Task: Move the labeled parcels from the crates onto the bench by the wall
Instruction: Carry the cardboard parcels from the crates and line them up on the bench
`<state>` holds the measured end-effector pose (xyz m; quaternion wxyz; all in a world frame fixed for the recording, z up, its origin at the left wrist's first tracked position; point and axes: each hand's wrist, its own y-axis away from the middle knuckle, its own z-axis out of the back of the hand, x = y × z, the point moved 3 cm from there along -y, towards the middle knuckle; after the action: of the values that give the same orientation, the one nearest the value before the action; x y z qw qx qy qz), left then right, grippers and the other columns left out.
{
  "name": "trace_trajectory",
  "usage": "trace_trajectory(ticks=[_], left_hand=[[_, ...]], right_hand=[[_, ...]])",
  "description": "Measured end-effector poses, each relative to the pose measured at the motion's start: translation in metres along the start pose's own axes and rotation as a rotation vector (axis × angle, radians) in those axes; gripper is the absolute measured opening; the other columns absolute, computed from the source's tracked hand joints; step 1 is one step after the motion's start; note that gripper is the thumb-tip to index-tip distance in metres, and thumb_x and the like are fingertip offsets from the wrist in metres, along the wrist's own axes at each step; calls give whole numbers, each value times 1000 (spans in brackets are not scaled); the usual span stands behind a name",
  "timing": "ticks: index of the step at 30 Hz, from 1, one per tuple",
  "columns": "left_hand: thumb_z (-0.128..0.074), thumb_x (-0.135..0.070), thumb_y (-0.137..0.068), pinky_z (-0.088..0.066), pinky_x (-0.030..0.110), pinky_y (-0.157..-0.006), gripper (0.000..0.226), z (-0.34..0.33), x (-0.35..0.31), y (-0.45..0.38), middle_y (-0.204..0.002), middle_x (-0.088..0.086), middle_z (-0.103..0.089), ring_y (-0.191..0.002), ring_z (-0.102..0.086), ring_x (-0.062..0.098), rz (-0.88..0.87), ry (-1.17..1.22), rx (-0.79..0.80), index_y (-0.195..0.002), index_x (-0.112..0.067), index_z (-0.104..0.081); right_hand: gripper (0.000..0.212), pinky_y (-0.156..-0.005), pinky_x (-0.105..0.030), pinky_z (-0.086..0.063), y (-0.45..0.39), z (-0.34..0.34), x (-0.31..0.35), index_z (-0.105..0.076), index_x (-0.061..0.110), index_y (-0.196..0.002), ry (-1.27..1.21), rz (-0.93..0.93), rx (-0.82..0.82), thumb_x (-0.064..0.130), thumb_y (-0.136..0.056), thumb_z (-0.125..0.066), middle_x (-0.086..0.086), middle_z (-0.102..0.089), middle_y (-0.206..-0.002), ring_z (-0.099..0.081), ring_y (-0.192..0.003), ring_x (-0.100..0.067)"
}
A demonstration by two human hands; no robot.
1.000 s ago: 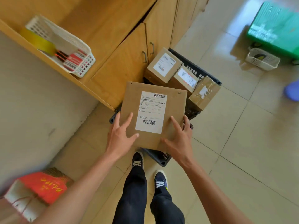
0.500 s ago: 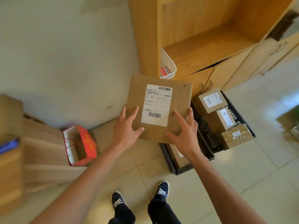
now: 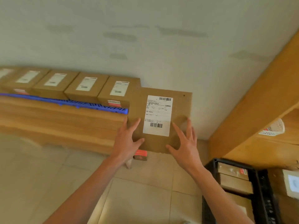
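I hold a flat brown cardboard parcel [image 3: 179,110] with a white barcode label, face up, in front of me. My left hand [image 3: 127,143] grips its near left corner and my right hand [image 3: 186,146] grips its near right edge. The parcel hangs in the air just right of the wooden bench [image 3: 64,123], which runs along the wall. Several labeled parcels [image 3: 87,88] stand in a row on the bench, the nearest one [image 3: 119,91] beside my parcel. Black crates [image 3: 255,180] with more parcels sit on the floor at lower right.
A blue plastic strip [image 3: 68,102] lies along the bench in front of the row. A red box [image 3: 140,155] sits on the tiled floor under the held parcel. A wooden cabinet [image 3: 262,110] rises at right, a white basket [image 3: 275,128] on its shelf.
The view has swung left from the crates and cabinet to the bench and wall. The parcel has travelled with both hands toward the right end of the bench.
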<state>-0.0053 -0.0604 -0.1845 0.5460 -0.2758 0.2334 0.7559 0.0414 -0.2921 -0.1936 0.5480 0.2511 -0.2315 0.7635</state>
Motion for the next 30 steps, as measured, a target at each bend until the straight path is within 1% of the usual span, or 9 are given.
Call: trace_trajectory(ticks=[3, 8, 11, 13, 15, 18, 21, 26, 30], left_hand=[[-79, -33, -87, -21, 47, -124, 88, 68, 68, 14, -170, 1, -1, -155, -7, 22, 80, 21, -62, -154, -52, -26], [-80, -35, -84, -21, 41, -123, 87, 173, 165, 46, -169, -4, 1, -154, -8, 21, 127, 50, -140, -153, -52, -29], [-81, -36, -82, -20, 42, -124, 86, 219, 210, 68, -169, -9, 7, -154, -7, 17, 149, 96, -178, -150, -55, -31], [-82, -37, -81, -20, 43, -125, 87, 242, 235, 81, -168, -14, 13, -154, -4, 12, 157, 113, -226, -149, -57, -31], [-83, -42, -79, -20, 44, -125, 89, 265, 257, 89, -167, -16, 16, -154, -3, 11, 181, 103, -284, -149, -57, -31], [-82, -53, -75, -19, 43, -124, 95, 295, 286, 93, -166, -12, 20, -153, -7, 17, 228, 0, -353, -152, -54, -27], [-80, -63, -71, -17, 43, -122, 104, 321, 315, 85, -165, -9, 24, -152, -7, 20, 247, -95, -386, -154, -53, -19], [-85, -61, -66, -17, 43, -123, 114, 368, 370, 48, -157, -15, 38, -152, 2, 19, 232, -165, -387, -155, -54, -15], [-86, -56, -67, -21, 45, -123, 110, 407, 412, 21, -159, -14, 35, -151, -3, 21, 286, -205, -424, -155, -51, -21]], right_hand=[[94, -118, -59, -17, -5, -53, 80, -23, 46, -156, 92, 174, 100, 50, -80, -78, 13, 32, -162, 19, -152, -27], [108, -114, -71, -23, -6, -135, 189, -16, 45, -158, 242, 383, 189, 57, -72, -81, 4, 32, -163, 24, -149, -41], [106, -112, -74, -23, -7, -174, 243, -20, 43, -158, 225, 467, 197, 61, -71, -78, -1, 23, -166, 19, -150, -44], [102, -112, -72, -21, -9, -195, 277, -24, 44, -157, 205, 513, 204, 61, -71, -77, 2, 20, -167, 17, -151, -43], [101, -115, -69, -21, -14, -216, 308, -24, 46, -156, 190, 534, 236, 56, -73, -81, 9, 23, -165, 20, -151, -37], [100, -118, -65, -15, -27, -248, 347, -24, 45, -156, 147, 588, 288, 54, -75, -82, 14, 26, -164, 27, -150, -29], [97, -118, -64, -14, -46, -281, 381, -26, 45, -155, 95, 637, 314, 53, -76, -82, 16, 23, -164, 28, -150, -28], [94, -119, -60, -16, -98, -335, 430, -24, 48, -152, 6, 639, 389, 56, -76, -79, 23, 23, -162, 27, -150, -23], [96, -120, -58, -15, -138, -383, 477, -18, 49, -153, 21, 668, 473, 58, -78, -77, 26, 30, -159, 31, -149, -23]])
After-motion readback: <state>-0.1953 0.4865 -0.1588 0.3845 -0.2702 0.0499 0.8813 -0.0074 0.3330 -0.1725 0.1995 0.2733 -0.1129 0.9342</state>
